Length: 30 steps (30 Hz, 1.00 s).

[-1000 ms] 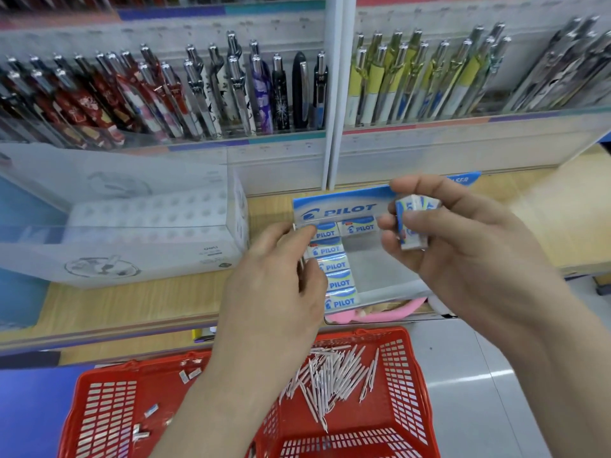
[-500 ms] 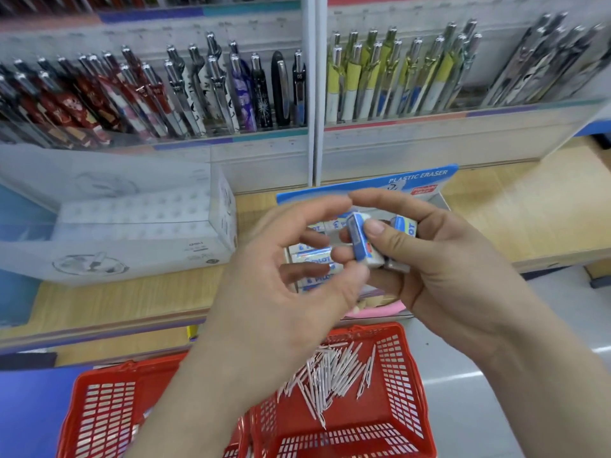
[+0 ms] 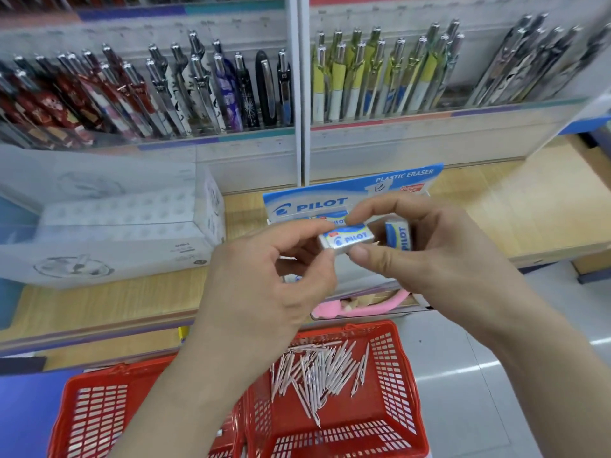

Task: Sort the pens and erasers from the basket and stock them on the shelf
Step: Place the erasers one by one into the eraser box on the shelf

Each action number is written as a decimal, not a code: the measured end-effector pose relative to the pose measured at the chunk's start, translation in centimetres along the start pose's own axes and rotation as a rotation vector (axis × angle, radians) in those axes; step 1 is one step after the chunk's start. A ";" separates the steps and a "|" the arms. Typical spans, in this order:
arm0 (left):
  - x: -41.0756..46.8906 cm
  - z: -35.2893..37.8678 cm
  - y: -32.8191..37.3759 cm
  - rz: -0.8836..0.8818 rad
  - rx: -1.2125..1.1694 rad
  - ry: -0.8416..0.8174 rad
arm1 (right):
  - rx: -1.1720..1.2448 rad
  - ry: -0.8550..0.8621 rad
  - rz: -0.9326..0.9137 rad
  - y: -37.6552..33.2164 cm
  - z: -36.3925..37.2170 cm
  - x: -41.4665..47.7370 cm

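Note:
Both hands meet over the blue-and-white Pilot eraser display box [image 3: 307,204] on the wooden shelf [image 3: 515,206]. My left hand [image 3: 264,285] pinches the left end of a wrapped Pilot eraser [image 3: 347,239] between thumb and fingers. My right hand [image 3: 439,256] pinches its right end with thumb and forefinger and also holds a second eraser [image 3: 398,238] upright against the palm. Below, a red basket [image 3: 406,385] holds several thin white pens [image 3: 317,368]. Most of the display box is hidden behind my hands.
Racks of patterned pens [image 3: 198,90] and yellow-and-blue pens [image 3: 380,77] stand along the back. A clear plastic box [image 3: 115,226] sits on the shelf at left. A pink object [image 3: 357,307] lies by the shelf's front edge. A second red basket [image 3: 99,411] stands lower left.
My right hand came down from beside the display box toward my left hand. My left hand left the box's erasers and took hold of one eraser, now turned flat with its label up.

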<state>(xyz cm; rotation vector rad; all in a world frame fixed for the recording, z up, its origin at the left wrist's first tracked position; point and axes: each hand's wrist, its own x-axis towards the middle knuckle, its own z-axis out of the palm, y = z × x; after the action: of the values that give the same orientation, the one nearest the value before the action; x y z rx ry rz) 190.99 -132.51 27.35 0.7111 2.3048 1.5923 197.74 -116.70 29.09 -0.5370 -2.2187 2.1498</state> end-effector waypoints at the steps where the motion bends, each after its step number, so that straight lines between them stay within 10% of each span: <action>1: 0.2 0.0 -0.2 0.013 0.040 -0.014 | -0.097 -0.002 -0.023 0.1 -0.1 0.1; 11: 0.9 -0.5 -3.3 0.078 0.491 0.131 | -0.975 0.099 -0.044 2.0 0.2 2.5; 30: 1.8 0.1 -3.5 -0.040 0.561 0.117 | -0.998 0.271 -0.084 2.2 1.3 3.6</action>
<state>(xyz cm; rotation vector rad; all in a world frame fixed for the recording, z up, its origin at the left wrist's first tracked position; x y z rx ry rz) 188.65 -132.45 24.15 0.6884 2.8639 0.9843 194.56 -117.07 26.09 -0.6456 -2.9041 0.7221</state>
